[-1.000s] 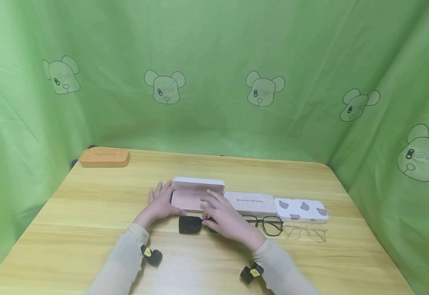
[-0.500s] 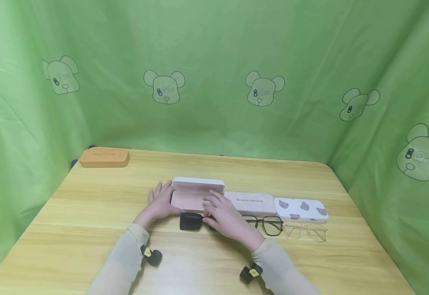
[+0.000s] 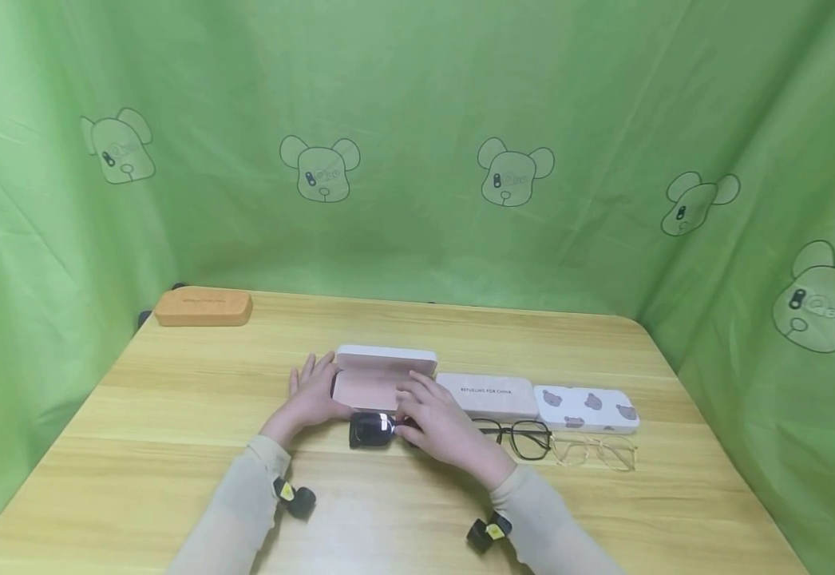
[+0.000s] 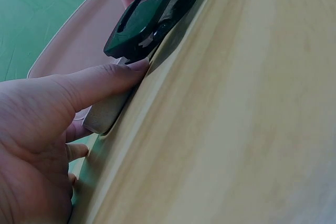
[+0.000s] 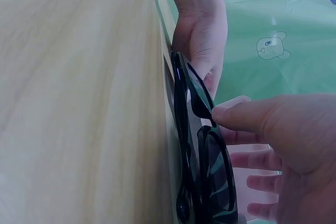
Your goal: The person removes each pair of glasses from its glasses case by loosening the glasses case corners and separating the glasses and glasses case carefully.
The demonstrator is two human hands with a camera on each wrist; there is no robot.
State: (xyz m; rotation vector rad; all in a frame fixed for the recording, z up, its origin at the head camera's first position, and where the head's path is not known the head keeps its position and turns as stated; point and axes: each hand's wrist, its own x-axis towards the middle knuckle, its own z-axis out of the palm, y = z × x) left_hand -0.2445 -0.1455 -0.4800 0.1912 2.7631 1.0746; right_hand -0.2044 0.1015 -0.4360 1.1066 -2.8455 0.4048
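My right hand pinches a pair of black sunglasses near the bridge, thumb on the near side. In the right wrist view the dark lenses stand tilted, with the temples folded behind. Just behind the sunglasses lies an opened glasses case, white outside and pink inside, its lid raised at the back. At the case's left end my left hand grips it, the thumb along the front edge and the other fingers round the far side. In the left wrist view the sunglasses overlap the case's front wall.
Right of the opened case stand a closed pale pink case with lettering and a white case with bears. Before them lie black-framed glasses and thin gold-framed glasses. An orange case sits at the table's back left corner.
The sunglasses have moved slightly toward the case and tilted, so a lens now catches the light. My right hand shifted a little with them; my left hand stays at the case.
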